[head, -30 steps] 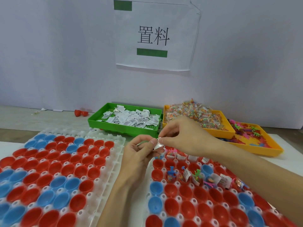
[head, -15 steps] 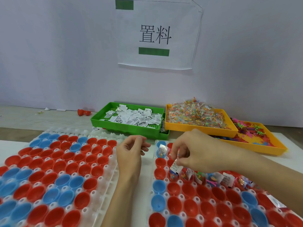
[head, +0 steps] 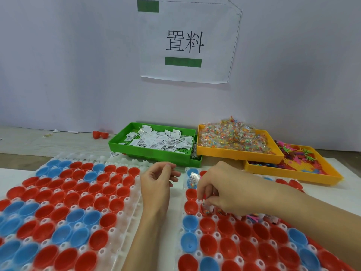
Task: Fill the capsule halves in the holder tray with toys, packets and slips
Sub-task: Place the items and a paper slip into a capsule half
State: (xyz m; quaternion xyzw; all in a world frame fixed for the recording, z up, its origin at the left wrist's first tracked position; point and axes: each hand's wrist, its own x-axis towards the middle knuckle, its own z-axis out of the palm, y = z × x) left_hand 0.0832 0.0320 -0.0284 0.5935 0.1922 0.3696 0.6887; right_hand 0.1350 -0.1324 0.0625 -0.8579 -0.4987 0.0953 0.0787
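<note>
Low and right of centre, the right hand pinches a white printed slip and holds it down at the mouth of a red capsule half that already has small coloured bits inside; the fingers hide most of the slip and whatever else lies in that cup. This cup sits in the right holder tray, a clear plastic grid of red and blue halves that runs off the bottom and right edges. Most halves toward the bottom edge look empty. At the tray's upper left corner a blue capsule half holds a slip and a packet. The forearm covers the filled row behind it, where only scraps of pink toy and paper show.

The left hand hovers between the two trays, fingers loosely curled, holding nothing visible.

The left holder tray fills the lower left, its halves empty and cut off by the frame.

Above, a green bin holds white slips, a yellow bin clear candy packets, and a second yellow bin small plastic toys, partly tucked under the first. A paper sign hangs on the wall.
</note>
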